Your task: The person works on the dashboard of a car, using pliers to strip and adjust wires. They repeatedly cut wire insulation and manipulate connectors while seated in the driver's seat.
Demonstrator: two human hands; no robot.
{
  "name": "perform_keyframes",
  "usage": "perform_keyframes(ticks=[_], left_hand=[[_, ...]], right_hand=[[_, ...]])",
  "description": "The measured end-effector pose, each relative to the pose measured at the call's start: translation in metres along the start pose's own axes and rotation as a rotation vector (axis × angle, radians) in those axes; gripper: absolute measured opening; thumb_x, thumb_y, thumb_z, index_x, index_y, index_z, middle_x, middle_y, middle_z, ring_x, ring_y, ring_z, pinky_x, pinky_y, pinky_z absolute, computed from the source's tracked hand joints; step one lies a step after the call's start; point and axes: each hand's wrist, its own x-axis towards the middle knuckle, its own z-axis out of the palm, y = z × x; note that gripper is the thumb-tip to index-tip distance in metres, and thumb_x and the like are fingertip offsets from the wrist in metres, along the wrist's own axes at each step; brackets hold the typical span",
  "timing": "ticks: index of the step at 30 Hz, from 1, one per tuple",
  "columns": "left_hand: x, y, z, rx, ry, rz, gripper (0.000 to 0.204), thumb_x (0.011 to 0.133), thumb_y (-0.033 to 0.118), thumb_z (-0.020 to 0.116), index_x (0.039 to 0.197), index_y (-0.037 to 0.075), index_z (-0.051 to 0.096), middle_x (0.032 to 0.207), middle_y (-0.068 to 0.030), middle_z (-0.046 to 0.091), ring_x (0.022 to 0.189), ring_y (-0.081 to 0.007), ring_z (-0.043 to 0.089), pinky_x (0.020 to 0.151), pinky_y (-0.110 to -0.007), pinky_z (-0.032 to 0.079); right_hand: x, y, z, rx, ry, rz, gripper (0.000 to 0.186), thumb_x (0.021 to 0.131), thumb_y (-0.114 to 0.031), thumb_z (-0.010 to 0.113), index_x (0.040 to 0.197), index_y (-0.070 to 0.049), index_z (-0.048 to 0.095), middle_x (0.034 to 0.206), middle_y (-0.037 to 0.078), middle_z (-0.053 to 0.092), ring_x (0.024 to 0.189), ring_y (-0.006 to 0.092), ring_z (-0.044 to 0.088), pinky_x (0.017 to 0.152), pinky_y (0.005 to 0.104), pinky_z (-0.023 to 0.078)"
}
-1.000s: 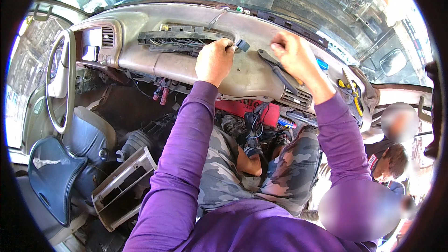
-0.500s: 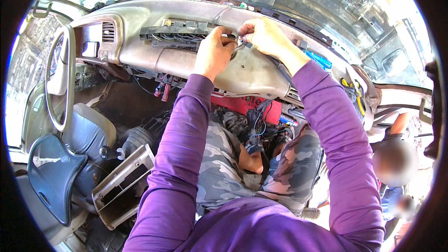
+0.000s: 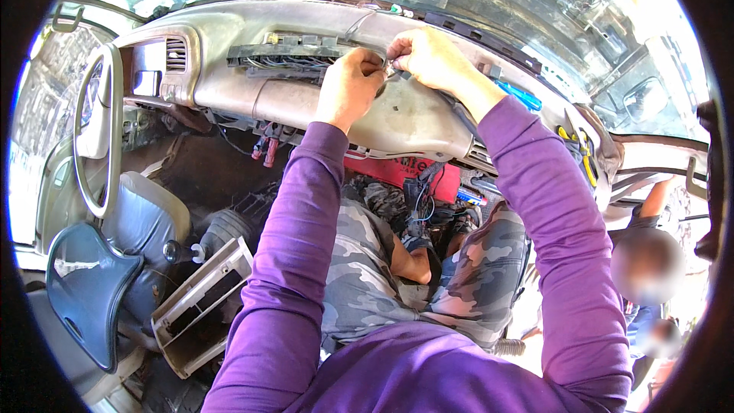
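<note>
Both my hands meet over the top of the beige dashboard (image 3: 264,98), fingertips almost touching. My left hand (image 3: 352,88) is closed in a pinch on a thin wire, next to the right end of a long dark harness tray (image 3: 294,52) full of wires (image 3: 279,65). Slightly higher and to the right, my right hand (image 3: 434,60) is also closed, thumb and fingertips pinching the wire's other part. Most of the wire is hidden by my fingers. A dark wrapped cable (image 3: 459,113) runs down the dashboard beneath my right wrist.
A steering wheel (image 3: 115,134) stands at the left. Blue-handled tools (image 3: 520,95) and yellow-handled pliers (image 3: 587,160) lie at the dashboard's right. Loose wiring (image 3: 419,191) hangs over the footwell. A beige trim frame (image 3: 202,310) leans beside the gear lever (image 3: 174,251). Another person (image 3: 646,268) is outside, right.
My right hand has shifted slightly left and my left hand has dipped a little. Both keep their pinch at the same spot by the harness tray's right end.
</note>
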Motion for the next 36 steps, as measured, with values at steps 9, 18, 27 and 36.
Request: perform_keyframes(ticks=[9,18,27,36], left_hand=[[-0.001,0.003,0.000,-0.027,-0.010,-0.027,0.024,0.091,0.005,0.073,0.114,-0.004,0.070,0.100,-0.0107,0.079,0.090,-0.0137,0.072,0.081,-0.029,0.056],[-0.003,0.008,-0.001,-0.042,-0.033,-0.031,0.024,0.091,0.005,0.073,0.114,-0.004,0.071,0.100,-0.0102,0.079,0.089,-0.0130,0.072,0.080,-0.028,0.056],[-0.004,0.010,-0.001,0.075,0.012,-0.003,0.023,0.088,0.013,0.076,0.107,0.000,0.079,0.089,-0.0141,0.079,0.078,-0.0197,0.074,0.076,-0.032,0.057],[0.002,-0.004,-0.009,-0.008,-0.040,0.000,0.018,0.087,0.013,0.075,0.099,-0.001,0.077,0.082,-0.0113,0.076,0.073,-0.0173,0.069,0.072,-0.032,0.055]], right_hand=[[0.003,0.004,0.001,0.030,-0.016,-0.007,0.021,0.088,-0.009,0.077,0.108,-0.004,0.078,0.099,0.016,0.079,0.097,0.0284,0.075,0.088,0.0413,0.056],[0.003,0.006,-0.003,0.090,-0.062,-0.018,0.020,0.090,-0.008,0.074,0.110,-0.003,0.078,0.095,0.015,0.079,0.089,0.0219,0.074,0.082,0.0354,0.056],[0.001,0.003,-0.002,0.247,-0.059,0.006,0.032,0.092,-0.005,0.071,0.123,0.006,0.069,0.107,0.020,0.079,0.100,0.0237,0.076,0.088,0.0343,0.058],[-0.045,-0.029,-0.025,-0.274,0.264,0.045,0.041,0.090,-0.020,0.075,0.124,0.003,0.069,0.106,0.020,0.077,0.104,0.0341,0.074,0.094,0.0452,0.056]])
